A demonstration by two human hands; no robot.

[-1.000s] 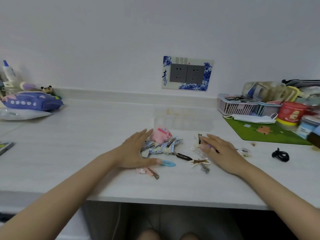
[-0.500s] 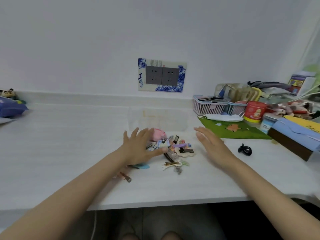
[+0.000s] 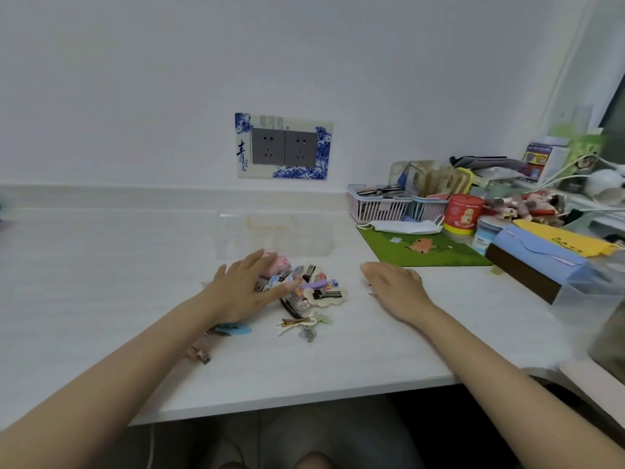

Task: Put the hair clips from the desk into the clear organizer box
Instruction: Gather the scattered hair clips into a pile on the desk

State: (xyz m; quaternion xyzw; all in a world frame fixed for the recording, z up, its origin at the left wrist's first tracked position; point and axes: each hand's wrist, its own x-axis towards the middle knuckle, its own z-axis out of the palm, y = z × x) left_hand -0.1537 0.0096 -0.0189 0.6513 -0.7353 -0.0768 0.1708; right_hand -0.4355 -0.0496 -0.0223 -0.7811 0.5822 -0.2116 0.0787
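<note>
— Where are the hair clips [image 3: 306, 292] found?

— They are heaped in a loose pile near the middle of the desk [image 3: 101, 282], somewhat closer to its front edge than to the wall. A blue clip [image 3: 235, 329] and a brown clip [image 3: 199, 353] are seen apart from the pile, toward the front edge, partly hidden by the left forearm.

— And the clear organizer box [image 3: 274, 234]?

— It is set just behind the pile, toward the back edge of the desk, below the wall sockets [image 3: 283, 146].

— How is the left hand [image 3: 245, 289] held?

— It is laid flat over the left side of the pile, fingers spread; nothing is gripped.

— The right hand [image 3: 394, 282]?

— It is rested palm down on the desk, to the right of the pile and apart from it, fingers extended, nothing visibly held. A green mat [image 3: 422, 248] is seen just behind it, toward the cluttered right end of the desk.
</note>
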